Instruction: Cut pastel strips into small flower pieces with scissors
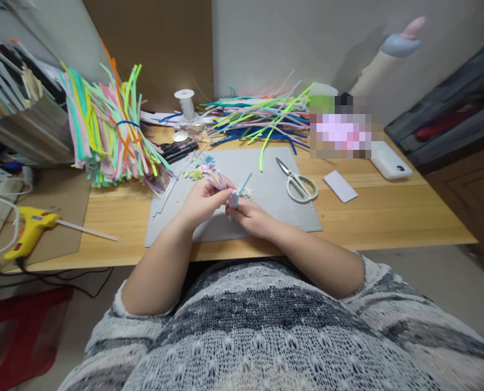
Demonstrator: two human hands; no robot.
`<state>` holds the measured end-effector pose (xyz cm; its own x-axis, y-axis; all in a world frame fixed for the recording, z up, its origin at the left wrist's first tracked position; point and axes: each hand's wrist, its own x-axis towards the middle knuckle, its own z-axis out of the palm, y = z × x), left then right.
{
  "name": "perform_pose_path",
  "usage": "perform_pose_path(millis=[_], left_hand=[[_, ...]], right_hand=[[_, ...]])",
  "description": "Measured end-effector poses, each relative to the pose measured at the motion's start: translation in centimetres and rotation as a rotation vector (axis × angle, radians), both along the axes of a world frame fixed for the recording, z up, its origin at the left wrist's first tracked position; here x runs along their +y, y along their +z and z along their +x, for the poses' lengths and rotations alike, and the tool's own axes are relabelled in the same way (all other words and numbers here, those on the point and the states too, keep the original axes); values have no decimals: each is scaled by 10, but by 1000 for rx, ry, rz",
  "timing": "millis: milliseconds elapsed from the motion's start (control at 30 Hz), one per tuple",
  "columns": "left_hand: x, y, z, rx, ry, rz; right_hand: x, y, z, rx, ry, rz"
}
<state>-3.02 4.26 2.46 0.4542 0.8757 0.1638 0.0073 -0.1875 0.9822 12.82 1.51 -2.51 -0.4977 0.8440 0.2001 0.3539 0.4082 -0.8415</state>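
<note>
Over the grey cutting mat, my two hands meet at a small bunch of pastel pipe cleaners. My left hand is closed, its thumb and fingers pinching pale pink and white pipe cleaners. Beside it my right hand is closed around a light blue pipe cleaner, whose free end sticks up to the right. The fingers hide how the pieces join. Just beyond my left hand lies a pile of small pastel flower shapes. A few more tiny pieces lie behind my right hand.
Scissors and a white card lie to the right, near a white phone-like object. Loose pipe cleaners spread along the back; a tied bundle stands left. A yellow glue gun lies at the far left.
</note>
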Motion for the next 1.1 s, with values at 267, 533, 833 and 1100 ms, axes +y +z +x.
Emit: perform_pose_path(millis=[267, 533, 833, 1100], left_hand=[[2, 0, -2, 12, -126, -115], [1, -2, -2, 39, -109, -102], [3, -5, -1, 165, -148, 23], [2, -3, -4, 190, -146, 41]], right_hand=[[1, -2, 1, -10, -13, -22], [2, -5, 1, 13, 5, -34], [2, -5, 2, -43, -49, -40], [-15, 25, 23, 215, -397, 71]])
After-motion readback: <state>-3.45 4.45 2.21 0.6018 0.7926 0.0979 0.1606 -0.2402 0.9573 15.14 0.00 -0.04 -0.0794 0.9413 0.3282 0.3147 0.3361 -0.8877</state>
